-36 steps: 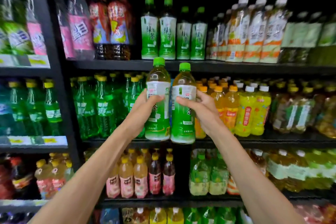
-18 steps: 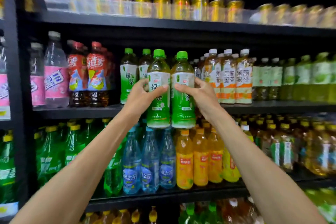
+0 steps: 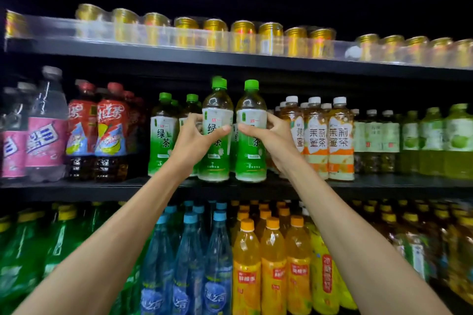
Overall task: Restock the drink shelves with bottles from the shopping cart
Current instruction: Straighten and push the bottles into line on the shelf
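The left hand (image 3: 194, 139) is gripping the left bottle (image 3: 217, 110) of green tea around its label, with the thumb lying across the front and the fingers curling around the far side. The right hand (image 3: 272, 135) is gripping the right bottle (image 3: 250, 158) in the same way, its thumb pointing in toward the other thumb. The two thumb tips are nearly meeting between the labels.

Both bottles are standing upright, side by side and close together, at the front edge of the middle shelf (image 3: 76, 190). Their bases are sitting level with the shelf surface; whether they are resting on it cannot be told. Both green caps are rising above the caps around them.

Just behind and to the left, more green tea (image 3: 162, 135) is standing in a row. Just to the right, jasmine tea (image 3: 340, 140) with white caps and orange labels is lining the shelf, and pale green bottles (image 3: 432, 140) are standing beyond it. Further left, red-labelled bottles (image 3: 110, 133) and pink-labelled bottles (image 3: 43, 135) are filling that end.

Gold cans (image 3: 243, 36) are lining the top shelf. Below, blue bottles (image 3: 217, 263), orange bottles (image 3: 272, 263) and green soda bottles (image 3: 58, 238) are crowding the lower shelf behind both forearms.
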